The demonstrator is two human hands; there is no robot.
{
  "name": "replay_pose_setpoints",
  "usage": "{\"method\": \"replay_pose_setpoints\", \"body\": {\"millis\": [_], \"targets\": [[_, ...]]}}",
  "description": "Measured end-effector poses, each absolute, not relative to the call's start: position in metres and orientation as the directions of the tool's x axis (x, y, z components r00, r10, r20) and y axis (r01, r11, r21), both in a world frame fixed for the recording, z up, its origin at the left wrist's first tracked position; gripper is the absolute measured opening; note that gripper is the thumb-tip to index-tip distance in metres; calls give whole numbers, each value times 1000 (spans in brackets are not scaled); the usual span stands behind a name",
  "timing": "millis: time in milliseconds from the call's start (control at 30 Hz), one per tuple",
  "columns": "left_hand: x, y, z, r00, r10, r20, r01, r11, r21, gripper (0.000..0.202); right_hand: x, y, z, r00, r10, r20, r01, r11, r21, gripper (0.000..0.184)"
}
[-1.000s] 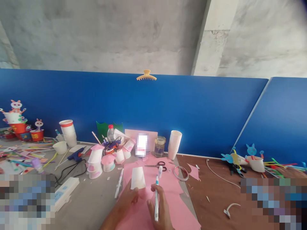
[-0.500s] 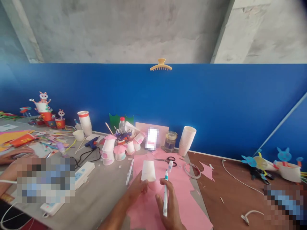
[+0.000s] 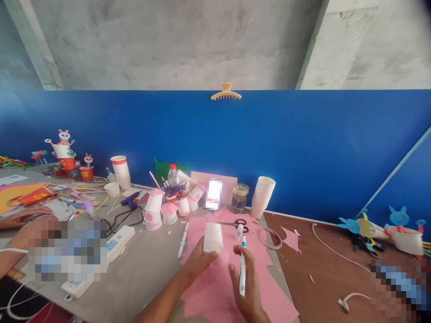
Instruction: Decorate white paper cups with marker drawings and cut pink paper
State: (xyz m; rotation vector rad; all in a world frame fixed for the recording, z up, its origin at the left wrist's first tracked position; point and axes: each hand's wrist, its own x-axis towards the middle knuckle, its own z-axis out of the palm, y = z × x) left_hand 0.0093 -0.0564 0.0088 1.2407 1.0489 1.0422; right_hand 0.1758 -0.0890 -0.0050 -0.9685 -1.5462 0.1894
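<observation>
Over a sheet of pink paper (image 3: 212, 300), my left hand (image 3: 198, 260) grips a white paper cup (image 3: 213, 237) near its lower end. My right hand (image 3: 249, 278) holds a white marker (image 3: 243, 269) with a teal band, its tip pointing up and away from me. The marker and the cup are apart. Just beyond my hands lie black-handled scissors (image 3: 239, 225), a small white glue bottle or cap (image 3: 239, 231) and a roll of tape (image 3: 270, 238). Left of the paper rests another white pen (image 3: 182, 240).
Pink-and-white cup mushrooms (image 3: 154, 208) stand at the back left, near a blue glue gun (image 3: 132, 199). A cup stack (image 3: 263, 197) and a glass jar (image 3: 239, 198) line the wall. A power strip (image 3: 117, 240) lies left, by a co-worker's hands (image 3: 30, 229).
Both my hands have shifted slightly to the right, carrying the cup and the marker. The marker now points more straight up.
</observation>
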Motion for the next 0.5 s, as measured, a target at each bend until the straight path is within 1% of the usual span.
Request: {"method": "replay_pose_setpoints", "body": {"millis": [67, 133, 233, 333, 400, 500], "targets": [[12, -55, 16, 230, 973, -27, -39, 37, 999, 65, 175, -91, 4, 107, 667, 737, 433, 636, -639, 35], [14, -51, 19, 216, 976, -17, -31, 24, 999, 64, 174, -92, 15, 118, 665, 738, 408, 645, -646, 34], [17, -44, 15, 203, 979, 11, -9, -9, 1000, 69, 170, -87, 29, 109, 676, 729, 387, 646, -658, 24], [18, -42, 8, 193, 981, 15, -26, -10, 1000, 72, 164, -75, 33, 127, 703, 700, 370, 621, -691, 14], [18, -43, 5, 191, 982, 4, -38, 4, 999, 71, 159, -67, 28, 119, 711, 693, 356, 621, -698, 16], [17, -47, 5, 194, 981, -7, -59, 18, 998, 66, 151, -59, 17, 76, 672, 736, 339, 677, -653, 21]]}}
